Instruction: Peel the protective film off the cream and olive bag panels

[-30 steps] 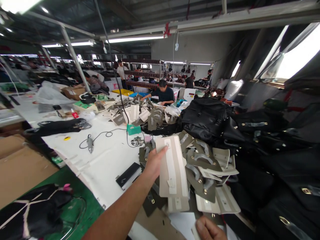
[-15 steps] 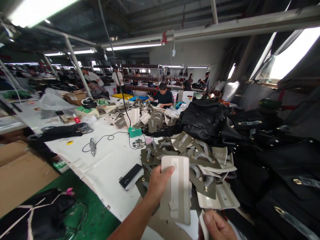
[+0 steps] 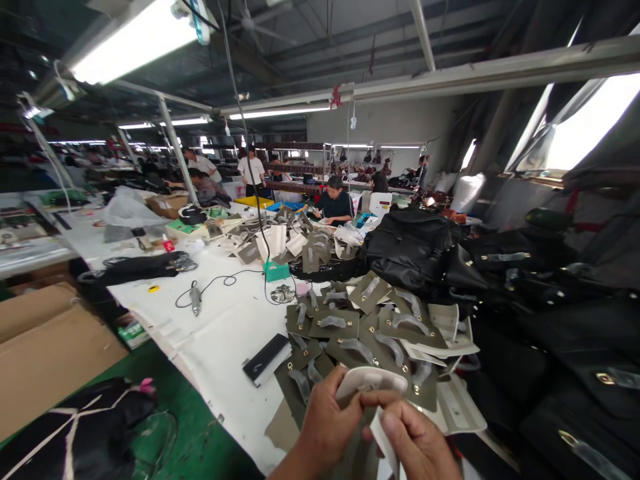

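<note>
My left hand [image 3: 327, 420] is closed on a beige bag panel [image 3: 377, 378], its thumb pressed on the near face. The panel is tilted and curved, and its lower part is hidden by my hands. Close beside it, my right hand [image 3: 417, 437] pinches a thin white strip [image 3: 384, 437] between thumb and fingers. Whether the strip joins the panel cannot be seen. Just beyond my hands lies a pile of olive panels [image 3: 334, 325] with plastic-wrapped handles and gold rings. Several beige-backed panels [image 3: 457, 403] lie at its right.
A black box [image 3: 267, 359] lies on the white table [image 3: 220, 360], left of the pile. Farther back are a grey corded tool [image 3: 195, 300] and a green block [image 3: 277, 270]. Black bags [image 3: 413, 243] crowd the right. Across the table sits a co-worker [image 3: 334, 200].
My left hand has lowered the panel and tipped it edge-up. My right hand has come up and left with the white strip, beside my left. The view has shifted slightly.
</note>
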`<state>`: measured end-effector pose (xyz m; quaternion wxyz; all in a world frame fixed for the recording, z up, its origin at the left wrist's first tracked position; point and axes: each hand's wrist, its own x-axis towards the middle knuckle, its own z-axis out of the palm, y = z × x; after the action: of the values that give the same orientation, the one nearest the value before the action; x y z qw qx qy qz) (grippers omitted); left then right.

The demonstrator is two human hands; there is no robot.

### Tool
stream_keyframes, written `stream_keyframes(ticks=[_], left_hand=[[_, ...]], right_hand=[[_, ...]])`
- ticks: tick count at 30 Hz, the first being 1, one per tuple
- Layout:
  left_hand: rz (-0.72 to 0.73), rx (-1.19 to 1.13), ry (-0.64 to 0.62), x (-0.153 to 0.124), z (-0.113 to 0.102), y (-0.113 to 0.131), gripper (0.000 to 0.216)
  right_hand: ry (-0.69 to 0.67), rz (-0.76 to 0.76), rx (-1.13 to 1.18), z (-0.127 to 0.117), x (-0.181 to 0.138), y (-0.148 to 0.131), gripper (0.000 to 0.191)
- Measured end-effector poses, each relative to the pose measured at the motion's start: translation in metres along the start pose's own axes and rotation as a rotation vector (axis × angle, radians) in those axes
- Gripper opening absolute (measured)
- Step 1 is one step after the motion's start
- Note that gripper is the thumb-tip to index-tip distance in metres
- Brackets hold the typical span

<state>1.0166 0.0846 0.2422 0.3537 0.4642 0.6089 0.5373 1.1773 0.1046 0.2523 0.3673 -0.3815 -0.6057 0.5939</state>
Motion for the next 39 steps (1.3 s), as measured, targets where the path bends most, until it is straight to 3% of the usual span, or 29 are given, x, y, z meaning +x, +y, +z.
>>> stream_keyframes(ticks=[5,14,19,27,39], left_hand=[[-0.027,-0.051,-0.032,-0.013,0.000,0.006,0.016],[-0.051,-0.108,-0.053,-0.019,0.003,0.003,0.026],[-0.112,-0.174,-0.151,-0.020,0.007,0.003,0.033],[-0.145,-0.288,-0.183,-0.028,0.015,0.004,0.044],[-0.155,-0.311,-0.134,-0.043,0.052,0.023,0.044]], right_hand=[[0.088,0.012,0.035,-0.006,0.002,0.002,0.049],[0.058,0.101,0.127,-0.016,0.000,0.014,0.050],[0.088,0.111,0.155,-0.022,-0.002,0.017,0.051],[0.136,0.053,0.144,-0.028,-0.012,0.013,0.048],[0.123,0.059,0.208,-0.058,-0.030,0.014,0.049]])
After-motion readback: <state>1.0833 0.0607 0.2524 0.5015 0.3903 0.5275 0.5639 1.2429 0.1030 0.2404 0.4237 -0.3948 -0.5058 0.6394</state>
